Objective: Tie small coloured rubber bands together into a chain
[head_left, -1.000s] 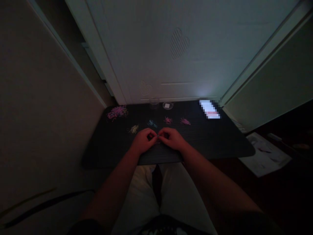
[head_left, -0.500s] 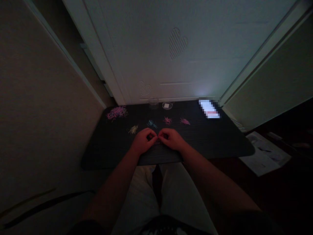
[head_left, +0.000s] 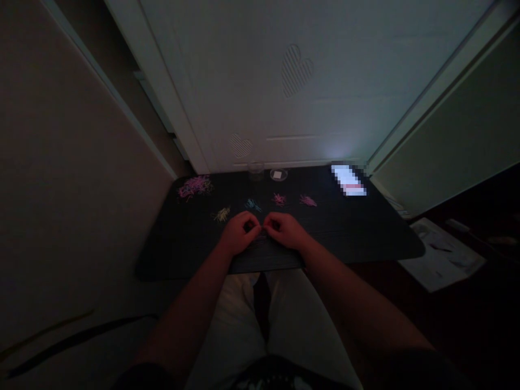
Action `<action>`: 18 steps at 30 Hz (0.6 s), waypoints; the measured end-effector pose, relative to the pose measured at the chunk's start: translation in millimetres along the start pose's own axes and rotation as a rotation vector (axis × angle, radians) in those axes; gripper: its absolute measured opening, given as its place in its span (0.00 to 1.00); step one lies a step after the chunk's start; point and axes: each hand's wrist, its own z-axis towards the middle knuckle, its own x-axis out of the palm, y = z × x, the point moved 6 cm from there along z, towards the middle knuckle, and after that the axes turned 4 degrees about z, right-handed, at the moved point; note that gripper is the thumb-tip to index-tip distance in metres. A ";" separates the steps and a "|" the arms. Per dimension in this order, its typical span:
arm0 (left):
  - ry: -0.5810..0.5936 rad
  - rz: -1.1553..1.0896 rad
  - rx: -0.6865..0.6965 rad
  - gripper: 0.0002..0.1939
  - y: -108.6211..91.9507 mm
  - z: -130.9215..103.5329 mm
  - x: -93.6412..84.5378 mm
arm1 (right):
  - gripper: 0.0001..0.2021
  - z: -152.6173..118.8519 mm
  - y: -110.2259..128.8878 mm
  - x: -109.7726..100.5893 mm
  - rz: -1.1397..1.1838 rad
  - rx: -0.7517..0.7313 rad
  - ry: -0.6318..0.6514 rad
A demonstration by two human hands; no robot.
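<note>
Low over the near middle of the dark table, my left hand and my right hand face each other, fingertips almost meeting. Both are closed in a pinch; what they hold, if anything, is too small and dim to name. Just beyond them lie small heaps of thin strands: a yellowish heap, a blue heap, a pink heap and a pinkish-purple heap. A larger mixed heap, mostly pink and purple, sits at the far left corner.
A clear round container stands at the table's back edge, beside a clear round lid bearing a white square. At the back right a lit phone lies by the white panel. Papers lie lower on the right.
My hands stay almost in place, still pinched close together. The view has shifted very slightly; the heaps, container and phone look unmoved.
</note>
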 end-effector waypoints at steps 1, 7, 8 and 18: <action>-0.010 -0.007 -0.009 0.03 0.7 0.0 -0.7 | 0.02 0.1 -0.1 0.0 -0.001 0.002 0.000; -0.188 -0.188 -0.105 0.05 14.7 -1.5 -10.6 | 0.02 -0.2 -1.2 -2.6 -0.007 0.024 -0.026; -0.246 -0.234 -0.124 0.06 18.6 -2.3 -13.5 | 0.02 -0.4 -1.2 -3.3 -0.010 0.025 -0.033; -0.158 -0.127 -0.183 0.06 11.6 -1.8 -7.2 | 0.01 -0.9 -0.5 -4.6 -0.010 0.034 -0.052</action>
